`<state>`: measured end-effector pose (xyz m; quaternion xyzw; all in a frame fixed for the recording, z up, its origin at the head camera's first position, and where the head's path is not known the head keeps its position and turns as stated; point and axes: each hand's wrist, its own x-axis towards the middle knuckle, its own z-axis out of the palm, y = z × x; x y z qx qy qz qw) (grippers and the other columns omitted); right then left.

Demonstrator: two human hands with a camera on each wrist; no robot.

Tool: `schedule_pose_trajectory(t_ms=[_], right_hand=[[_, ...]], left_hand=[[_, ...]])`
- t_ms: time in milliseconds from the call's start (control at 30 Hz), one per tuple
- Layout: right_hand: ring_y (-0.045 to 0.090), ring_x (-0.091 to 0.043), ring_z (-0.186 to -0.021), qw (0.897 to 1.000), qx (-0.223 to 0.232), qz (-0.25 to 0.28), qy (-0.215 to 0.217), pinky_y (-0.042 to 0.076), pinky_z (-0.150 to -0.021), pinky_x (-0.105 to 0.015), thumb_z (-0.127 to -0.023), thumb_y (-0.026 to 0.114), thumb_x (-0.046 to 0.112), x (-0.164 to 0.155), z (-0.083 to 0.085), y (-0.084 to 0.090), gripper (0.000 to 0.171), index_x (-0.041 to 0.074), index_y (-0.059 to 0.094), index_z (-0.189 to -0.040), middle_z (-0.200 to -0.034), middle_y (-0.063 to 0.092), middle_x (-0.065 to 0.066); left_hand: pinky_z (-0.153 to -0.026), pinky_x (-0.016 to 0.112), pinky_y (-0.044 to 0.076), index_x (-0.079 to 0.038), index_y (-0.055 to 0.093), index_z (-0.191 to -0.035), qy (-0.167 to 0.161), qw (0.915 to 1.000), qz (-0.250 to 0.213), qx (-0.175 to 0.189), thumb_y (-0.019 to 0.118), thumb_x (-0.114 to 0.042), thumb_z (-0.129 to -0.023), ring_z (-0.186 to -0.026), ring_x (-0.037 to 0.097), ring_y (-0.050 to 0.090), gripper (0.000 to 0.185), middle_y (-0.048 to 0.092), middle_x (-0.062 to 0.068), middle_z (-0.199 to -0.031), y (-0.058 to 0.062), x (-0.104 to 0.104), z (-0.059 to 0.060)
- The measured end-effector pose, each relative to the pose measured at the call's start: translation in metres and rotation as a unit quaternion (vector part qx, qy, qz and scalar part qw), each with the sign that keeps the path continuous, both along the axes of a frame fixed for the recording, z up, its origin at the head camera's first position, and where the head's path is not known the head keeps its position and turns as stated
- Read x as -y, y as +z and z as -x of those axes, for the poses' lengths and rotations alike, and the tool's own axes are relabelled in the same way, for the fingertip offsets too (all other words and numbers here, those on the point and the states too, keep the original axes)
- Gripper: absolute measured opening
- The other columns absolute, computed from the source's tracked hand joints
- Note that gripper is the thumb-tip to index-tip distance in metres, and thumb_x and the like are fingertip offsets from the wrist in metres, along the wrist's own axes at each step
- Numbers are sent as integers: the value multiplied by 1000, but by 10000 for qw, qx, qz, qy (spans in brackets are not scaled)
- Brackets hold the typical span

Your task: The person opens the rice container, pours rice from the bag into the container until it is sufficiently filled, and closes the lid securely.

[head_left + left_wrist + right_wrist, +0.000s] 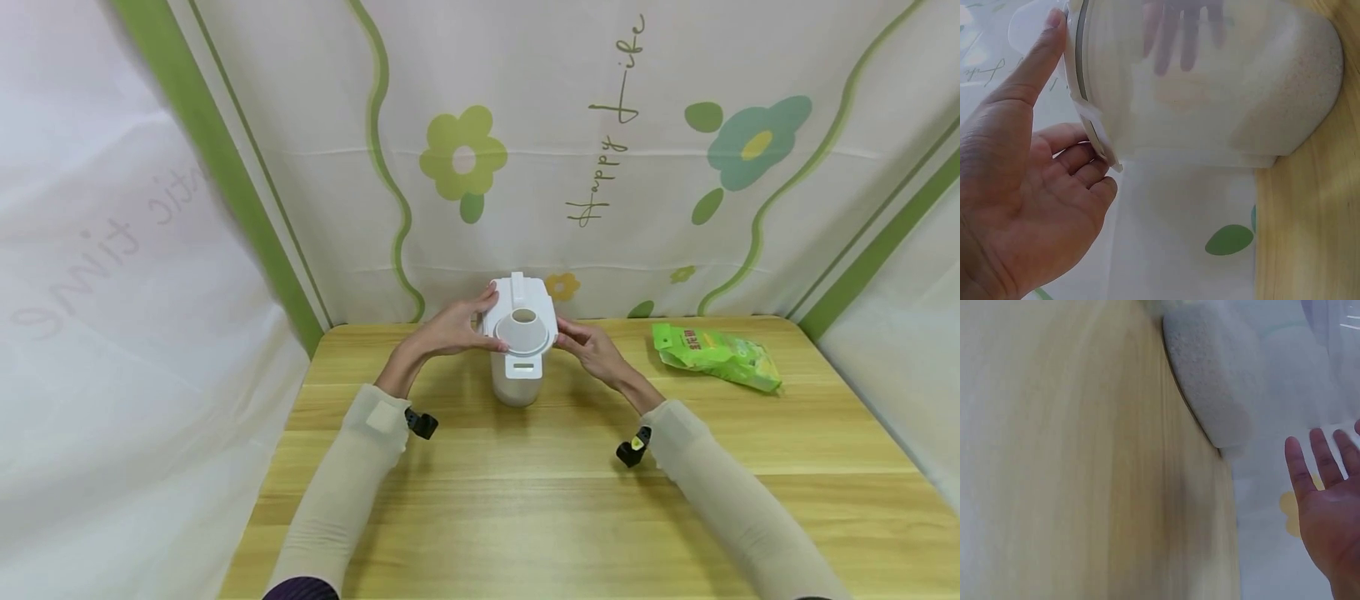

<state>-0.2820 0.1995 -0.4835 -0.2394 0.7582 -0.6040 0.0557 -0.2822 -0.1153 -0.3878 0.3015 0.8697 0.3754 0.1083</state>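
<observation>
A translucent storage container (515, 392) stands upright on the table, with pale, rice-like grains (1310, 81) in its lower part. Its white lid (536, 296) carries a cone-shaped piece (522, 337) with a hole in the top. My left hand (453, 327) grips the lid's left edge; in the left wrist view the thumb lies on the lid and the fingers curl at its rim. On the other side is my right hand (596, 354), its fingertips by the lid's right edge. The right wrist view shows those fingers straight and spread beside the container.
A bright green plastic packet (716, 358) lies at the back right of the wooden table (510, 508). Printed white curtains (315, 100) hang behind the table and along both sides, close behind the container.
</observation>
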Motion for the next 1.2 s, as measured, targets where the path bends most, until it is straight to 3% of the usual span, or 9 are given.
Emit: schedule_pose_trajectory(t_ms=[167,333,500,733,933,1200], right_hand=[[63,-19,-133,9999,137,-95,42,51,-108,-26,-109,64,26,-7,5,10,52,7,52,-156,-159,52,-13],[57,-29,-141,9998,-139,-129,-84,46,-117,-42,-112,55,25,-6,13,26,49,6,50,-158,-159,53,-15],[43,-37,-151,9981,-255,-463,-326,35,-123,-57,-111,58,30,4,25,45,57,7,44,-161,-165,45,-14],[46,-38,-149,9924,-373,-1061,-506,38,-121,-55,-107,63,43,21,38,68,67,7,46,-160,-165,45,-13],[44,-37,-150,9856,-480,-1574,-381,37,-123,-52,-105,63,49,34,48,79,71,8,46,-160,-165,45,-14],[42,-37,-152,9714,-839,-2187,-389,33,-124,-57,-103,64,52,49,55,85,70,10,52,-157,-162,50,-14]], left_hand=[[-130,41,22,-3,21,-167,-68,9999,106,-54,87,-42,-88,-162,24,15,110,8,10,-177,0,0,-1],[-131,43,21,-3,20,-168,41,9996,228,-153,83,-49,-90,-163,25,13,110,8,14,-177,7,-3,-11],[-129,47,25,0,24,-166,431,9966,400,-575,80,-57,-89,-161,33,20,111,15,22,-174,10,-15,-23],[-127,53,30,1,28,-165,915,9887,734,-931,74,-70,-88,-160,38,25,115,20,24,-173,10,-33,-35],[-124,54,36,3,34,-163,1291,9823,837,-1071,70,-78,-85,-160,36,26,119,23,24,-172,7,-42,-41],[-103,47,55,5,52,-148,1551,9714,883,-1568,77,-79,-79,-136,33,54,112,48,20,-159,4,-53,-43]])
